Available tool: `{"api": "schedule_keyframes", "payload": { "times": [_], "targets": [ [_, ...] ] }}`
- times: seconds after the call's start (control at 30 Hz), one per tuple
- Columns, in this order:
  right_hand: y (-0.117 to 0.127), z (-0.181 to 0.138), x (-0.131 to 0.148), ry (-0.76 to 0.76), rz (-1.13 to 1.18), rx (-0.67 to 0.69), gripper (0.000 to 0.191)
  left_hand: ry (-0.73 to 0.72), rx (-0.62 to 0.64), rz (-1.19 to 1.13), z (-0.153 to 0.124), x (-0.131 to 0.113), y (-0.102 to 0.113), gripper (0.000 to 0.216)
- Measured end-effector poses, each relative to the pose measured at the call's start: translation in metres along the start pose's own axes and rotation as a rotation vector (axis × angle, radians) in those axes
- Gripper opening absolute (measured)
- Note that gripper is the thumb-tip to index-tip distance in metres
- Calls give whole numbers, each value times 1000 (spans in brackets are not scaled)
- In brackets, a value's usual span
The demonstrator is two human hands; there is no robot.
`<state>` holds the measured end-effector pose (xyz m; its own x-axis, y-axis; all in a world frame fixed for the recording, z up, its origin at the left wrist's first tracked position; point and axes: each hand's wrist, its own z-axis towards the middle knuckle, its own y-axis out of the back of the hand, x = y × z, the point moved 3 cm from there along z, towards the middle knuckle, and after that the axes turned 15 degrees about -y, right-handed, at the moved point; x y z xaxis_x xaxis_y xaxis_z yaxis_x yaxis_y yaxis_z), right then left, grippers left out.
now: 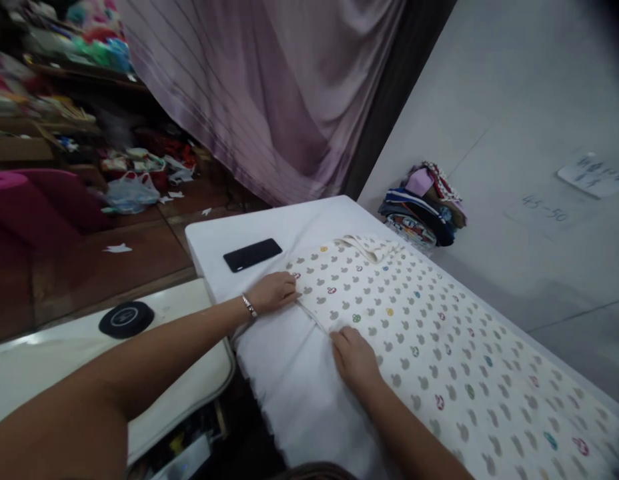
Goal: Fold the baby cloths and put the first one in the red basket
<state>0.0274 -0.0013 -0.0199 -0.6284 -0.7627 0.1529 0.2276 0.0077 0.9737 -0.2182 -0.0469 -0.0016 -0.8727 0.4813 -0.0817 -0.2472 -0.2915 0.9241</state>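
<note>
A white fabric [404,320] printed with grey shapes and small coloured figures lies spread over the white-covered table [309,223]. Its far end has a loose fold turned up. My left hand [273,292], with a bracelet at the wrist, pinches the near edge of this fabric close to its left corner. A short way along the same edge, my right hand [354,359] is closed on it, fingers pressed together. Between the two hands the edge runs as a thin, narrow fold. Just beyond my left hand lies a black phone [253,255], touching neither hand.
Folded cloths [422,203] are stacked by the wall at the right. A cream side surface [174,320] carries a round black object [126,320] beneath my left arm. Behind the table hangs a pink curtain [269,87]. Plastic bags [132,192] and scraps litter the floor.
</note>
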Motion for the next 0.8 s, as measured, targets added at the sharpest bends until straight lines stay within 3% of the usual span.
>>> {"api": "schedule_keyframes", "payload": {
  "times": [0.07, 0.2, 0.33, 0.47, 0.63, 0.73, 0.8],
  "targets": [
    [-1, -1, 1, 8, 32, -36, 20, 178, -1, 24, 1, 6, 0, 35],
    [-2, -2, 3, 8, 79, -61, 21, 492, 114, 73, 9, 12, 2, 28],
    [1, -2, 5, -11, 92, -49, 21, 720, 165, 110, 15, 26, 9, 34],
    [6, -2, 7, -45, 140, -21, 22, 831, 136, 146, 26, 49, 14, 34],
    [12, -2, 3, -69, 313, 31, 22, 913, 163, 62, 40, 60, 2, 33],
    [16, 14, -14, -52, 509, 128, 22, 904, 122, 66, 41, 56, -8, 30],
    [21, 40, -36, -96, 570, 124, 22, 912, 80, 62, 39, 54, -12, 30]
  ]
}}
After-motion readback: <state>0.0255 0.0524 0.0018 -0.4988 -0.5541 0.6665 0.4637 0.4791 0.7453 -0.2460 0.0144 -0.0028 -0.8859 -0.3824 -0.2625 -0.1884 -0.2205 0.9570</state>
